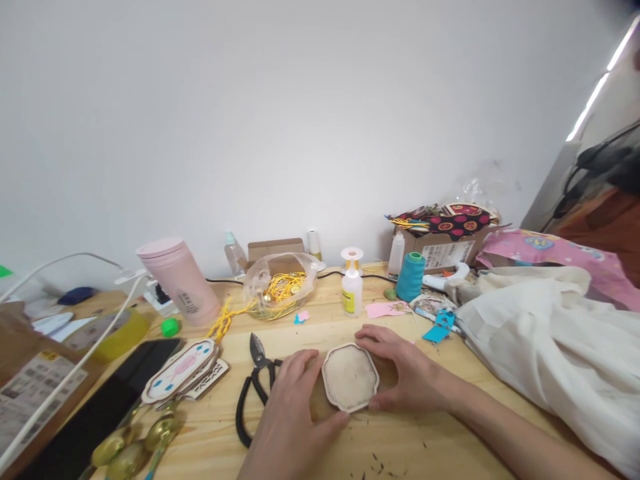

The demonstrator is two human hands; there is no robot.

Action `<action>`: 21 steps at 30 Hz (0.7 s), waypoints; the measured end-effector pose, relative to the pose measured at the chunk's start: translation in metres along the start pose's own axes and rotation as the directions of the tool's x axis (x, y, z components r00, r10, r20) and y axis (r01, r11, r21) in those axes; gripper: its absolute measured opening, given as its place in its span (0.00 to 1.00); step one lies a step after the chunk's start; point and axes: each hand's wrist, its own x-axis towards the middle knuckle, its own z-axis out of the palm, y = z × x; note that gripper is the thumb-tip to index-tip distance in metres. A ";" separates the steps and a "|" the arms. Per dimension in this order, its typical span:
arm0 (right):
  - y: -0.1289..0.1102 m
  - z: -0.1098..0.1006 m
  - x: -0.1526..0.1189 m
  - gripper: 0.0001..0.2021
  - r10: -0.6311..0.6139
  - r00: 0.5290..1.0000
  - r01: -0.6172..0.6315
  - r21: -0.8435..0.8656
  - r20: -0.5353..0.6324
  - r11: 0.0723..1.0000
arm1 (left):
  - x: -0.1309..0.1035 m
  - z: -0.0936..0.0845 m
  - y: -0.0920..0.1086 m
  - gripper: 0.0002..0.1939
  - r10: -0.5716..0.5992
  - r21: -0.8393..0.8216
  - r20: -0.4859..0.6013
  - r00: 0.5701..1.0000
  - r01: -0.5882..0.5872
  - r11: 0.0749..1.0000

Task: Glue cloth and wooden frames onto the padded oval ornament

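Note:
A small pale wooden plaque [351,377] with a scalloped raised rim lies on the table in front of me, its face bare. My left hand [297,407] curves round its left side, with the fingers at the upper left edge and the thumb at the bottom edge. On the other side, my right hand [400,370] holds the rim between fingers at the top and thumb at the lower right. Black-handled scissors [259,363] lie just left of my left hand, their blades pointing away and one handle partly hidden by it.
A glue bottle [352,293], teal thread cone [411,277] and bag of yellow cord [283,287] stand behind. Left are a pink tumbler [180,280], decorated wooden tags [180,370], gold bells [163,430] and a black phone [105,407]. White cloth [545,347] covers the right.

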 end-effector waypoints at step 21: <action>-0.001 0.001 0.001 0.42 -0.016 1.000 0.018 -0.072 0.024 0.997 | 0.000 -0.002 0.000 0.26 -0.012 -0.008 -0.010 1.000 0.012 1.000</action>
